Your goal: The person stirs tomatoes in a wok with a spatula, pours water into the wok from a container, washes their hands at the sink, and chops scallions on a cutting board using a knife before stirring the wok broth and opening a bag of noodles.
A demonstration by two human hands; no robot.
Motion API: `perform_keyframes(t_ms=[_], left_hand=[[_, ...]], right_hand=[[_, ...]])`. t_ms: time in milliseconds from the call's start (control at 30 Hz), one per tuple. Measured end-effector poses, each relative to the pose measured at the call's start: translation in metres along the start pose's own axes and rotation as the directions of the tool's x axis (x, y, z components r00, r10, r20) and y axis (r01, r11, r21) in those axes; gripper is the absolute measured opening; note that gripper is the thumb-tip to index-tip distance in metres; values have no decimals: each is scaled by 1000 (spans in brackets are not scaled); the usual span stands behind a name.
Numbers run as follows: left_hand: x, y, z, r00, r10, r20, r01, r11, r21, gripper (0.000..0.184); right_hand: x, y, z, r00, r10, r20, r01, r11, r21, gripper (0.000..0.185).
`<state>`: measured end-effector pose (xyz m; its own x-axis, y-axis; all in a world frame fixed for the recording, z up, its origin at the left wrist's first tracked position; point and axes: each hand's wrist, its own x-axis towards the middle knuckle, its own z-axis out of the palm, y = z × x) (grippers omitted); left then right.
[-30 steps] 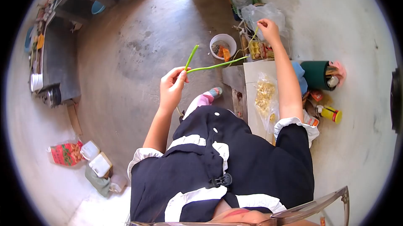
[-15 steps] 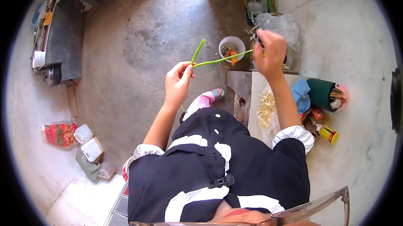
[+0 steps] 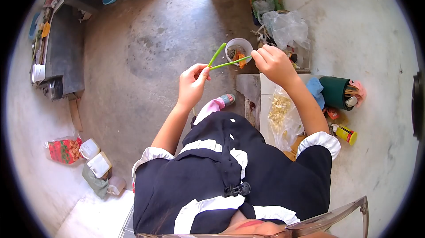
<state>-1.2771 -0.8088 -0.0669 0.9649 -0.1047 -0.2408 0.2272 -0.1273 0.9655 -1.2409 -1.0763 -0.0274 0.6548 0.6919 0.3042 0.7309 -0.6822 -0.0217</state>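
Observation:
My left hand [image 3: 193, 83] is closed, pinching a thin green vegetable stem [image 3: 231, 63] between thumb and fingers. From that pinch, a short thicker piece [image 3: 217, 55] points up and away, while the longer, thinner piece runs right. Whether the two are still joined at the fingertips I cannot tell. The thumb and fingers of my right hand [image 3: 274, 64] are closed on the far end of the longer piece. Beneath the stem, on the floor, stands a white bucket [image 3: 230, 53] with scraps and something orange inside.
A clear bag [image 3: 280, 112] of pale yellowish pieces lies on the ledge beneath my right forearm. Beside it are a blue cloth [image 3: 315, 91], a dark green container [image 3: 334, 92] and a yellow can [image 3: 345, 135]. White jugs [image 3: 99, 163] stand at left, near a red bag [image 3: 65, 150].
My right hand, blurred before, has moved left and slightly down and now pinches the stem's end. My left hand has shifted a little right, and the view has moved slightly.

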Motion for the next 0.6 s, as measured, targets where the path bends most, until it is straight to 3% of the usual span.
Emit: perform_keyframes(t_ms=[33,133,233,333,367,433,467,567,600], left_hand=[[0,-5,1,999,8,33,-8,1000,10,17],[-2,-4,8,995,0,96,-4,999,38,17],[2,-3,17,995,-10,98,0,995,100,18],[12,-15,11,997,-43,71,29,980,199,20],[13,-23,4,994,-86,68,76,987,139,20],[13,-23,-9,982,-173,69,172,985,22,21],[13,-18,-13,956,-268,121,285,946,-155,24],[23,-18,-17,941,-201,271,312,827,-468,31],[24,-16,-16,930,-192,313,332,802,-497,41]], right_hand=[[0,2,2,999,38,31,-38,999,2,19],[2,9,25,964,245,-108,-227,962,153,13],[12,13,54,906,422,-31,-399,877,267,13],[12,53,79,772,636,-18,-624,762,171,16],[9,72,84,701,712,-31,-704,698,129,17],[7,98,75,683,726,79,-711,635,302,19],[9,100,71,656,717,236,-736,538,410,20],[10,92,104,753,611,246,-657,679,326,21],[5,92,128,750,599,279,-661,689,298,21]])
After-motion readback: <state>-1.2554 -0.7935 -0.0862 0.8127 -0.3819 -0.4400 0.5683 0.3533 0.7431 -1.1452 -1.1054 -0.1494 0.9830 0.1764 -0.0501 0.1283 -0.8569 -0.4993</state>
